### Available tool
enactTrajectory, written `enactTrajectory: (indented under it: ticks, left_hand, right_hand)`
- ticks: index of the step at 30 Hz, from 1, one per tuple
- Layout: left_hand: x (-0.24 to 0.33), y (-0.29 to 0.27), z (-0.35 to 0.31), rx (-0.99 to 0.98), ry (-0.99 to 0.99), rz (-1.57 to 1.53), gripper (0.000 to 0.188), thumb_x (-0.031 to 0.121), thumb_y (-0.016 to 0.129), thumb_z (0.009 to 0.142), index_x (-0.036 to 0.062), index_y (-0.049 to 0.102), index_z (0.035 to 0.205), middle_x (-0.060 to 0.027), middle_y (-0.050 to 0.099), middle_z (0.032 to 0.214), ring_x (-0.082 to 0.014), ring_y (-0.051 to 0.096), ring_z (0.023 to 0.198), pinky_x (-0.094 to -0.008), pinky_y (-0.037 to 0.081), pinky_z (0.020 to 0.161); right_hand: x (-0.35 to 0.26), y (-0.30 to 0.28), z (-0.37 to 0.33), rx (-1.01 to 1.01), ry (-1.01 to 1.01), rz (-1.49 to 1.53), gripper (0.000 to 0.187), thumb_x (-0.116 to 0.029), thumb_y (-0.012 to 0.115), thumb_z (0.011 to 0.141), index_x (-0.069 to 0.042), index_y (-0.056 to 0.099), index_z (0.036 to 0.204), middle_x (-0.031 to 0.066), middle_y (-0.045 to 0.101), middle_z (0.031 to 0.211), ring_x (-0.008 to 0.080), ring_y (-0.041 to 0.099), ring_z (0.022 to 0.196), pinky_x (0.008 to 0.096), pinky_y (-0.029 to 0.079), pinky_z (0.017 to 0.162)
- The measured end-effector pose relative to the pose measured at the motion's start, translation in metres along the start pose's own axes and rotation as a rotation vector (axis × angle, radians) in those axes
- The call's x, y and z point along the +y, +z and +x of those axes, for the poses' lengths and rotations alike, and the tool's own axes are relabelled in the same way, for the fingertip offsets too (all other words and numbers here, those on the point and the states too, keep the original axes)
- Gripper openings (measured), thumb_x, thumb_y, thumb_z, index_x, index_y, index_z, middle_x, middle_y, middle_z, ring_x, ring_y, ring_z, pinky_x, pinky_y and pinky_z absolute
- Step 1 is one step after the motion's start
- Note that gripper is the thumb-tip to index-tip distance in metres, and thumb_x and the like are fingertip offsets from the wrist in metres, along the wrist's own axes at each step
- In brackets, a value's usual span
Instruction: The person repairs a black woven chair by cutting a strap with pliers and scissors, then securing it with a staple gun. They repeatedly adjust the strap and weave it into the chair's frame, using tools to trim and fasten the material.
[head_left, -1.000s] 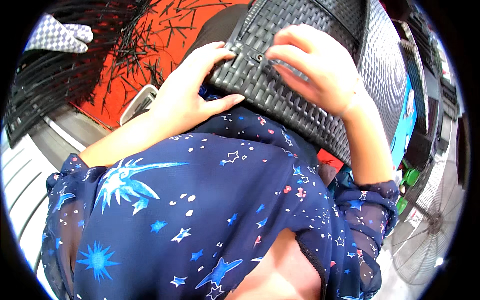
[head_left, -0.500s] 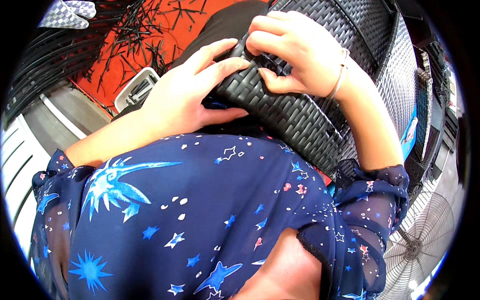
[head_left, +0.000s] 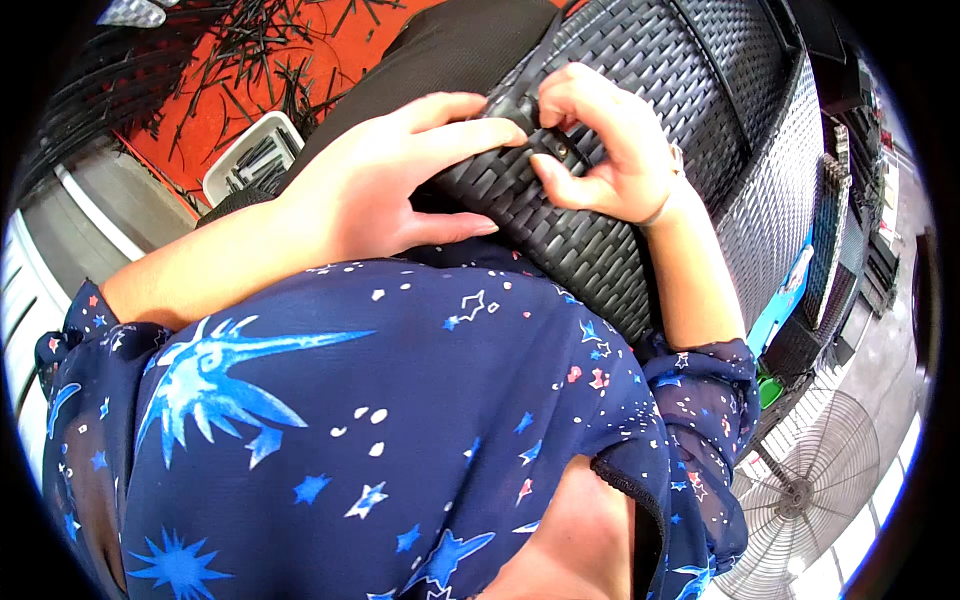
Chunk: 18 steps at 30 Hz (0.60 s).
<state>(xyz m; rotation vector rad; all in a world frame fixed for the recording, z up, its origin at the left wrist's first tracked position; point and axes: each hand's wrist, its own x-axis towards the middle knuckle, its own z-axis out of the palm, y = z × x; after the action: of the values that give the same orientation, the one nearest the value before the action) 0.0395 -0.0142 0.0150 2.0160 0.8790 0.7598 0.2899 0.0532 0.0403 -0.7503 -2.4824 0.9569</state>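
A piece of black wicker furniture [head_left: 560, 240] with tightly woven flat strips lies across my lap, one corner between my hands. My left hand [head_left: 390, 170] grips that corner, fingers on top and thumb lower along its near side. On the other side, my right hand [head_left: 620, 150] curls its fingers onto the weave, its thumb pressed against the surface. Between right thumb and fingers shows a dark gap with a small brass-coloured fitting [head_left: 563, 151]. A loose-looking black strip [head_left: 548, 55] runs up from the corner; whether my fingertips pinch its end is hidden.
Black strip offcuts [head_left: 255, 75] litter a red mat [head_left: 350, 45] at the far left. A pale bin [head_left: 215, 180] holding dark pieces stands nearby. On the right are a large wire-guarded fan [head_left: 800, 490], a blue object [head_left: 780, 310] and more dark wicker pieces [head_left: 835, 220].
My right hand has moved down and slightly nearer, uncovering the brass-coloured fitting. The left hand's fingers have crept a little right along the corner. The view has shifted slightly.
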Motion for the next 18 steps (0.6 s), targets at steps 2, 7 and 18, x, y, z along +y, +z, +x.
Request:
enactTrajectory:
  ticks: [2,7,18]
  left_hand:
    - [-0.001,0.004,-0.001,-0.008,-0.004,-0.009,0.06,0.028,0.079,0.083,0.0151,0.057,0.137,-0.0189,0.062,0.122,-0.0365,0.064,0.108,-0.0408,0.054,0.09]
    - [-0.002,0.005,0.0,-0.063,-0.064,-0.187,0.052,0.014,0.077,0.085,0.0072,0.058,0.133,-0.0178,0.063,0.122,-0.0284,0.065,0.108,-0.0366,0.053,0.093]
    - [-0.008,0.009,0.049,-0.336,-0.759,-0.659,0.029,0.02,0.065,0.098,-0.0017,0.066,0.118,-0.0033,0.071,0.104,-0.0071,0.064,0.09,-0.023,0.051,0.083]
  right_hand:
    - [0.0,-0.001,-0.006,0.002,-0.023,0.025,0.028,-0.008,0.07,0.073,-0.004,0.059,0.099,0.0106,0.059,0.088,0.0275,0.062,0.073,0.0349,0.052,0.067]
    - [-0.003,-0.001,-0.021,0.001,0.004,0.065,0.033,0.0,0.063,0.074,-0.002,0.061,0.106,0.0134,0.062,0.093,0.0297,0.063,0.078,0.0359,0.053,0.071]
    - [-0.013,-0.005,-0.029,-0.02,0.035,-0.042,0.035,-0.003,0.065,0.076,-0.001,0.062,0.111,0.0159,0.066,0.1,0.0352,0.066,0.086,0.039,0.055,0.076]
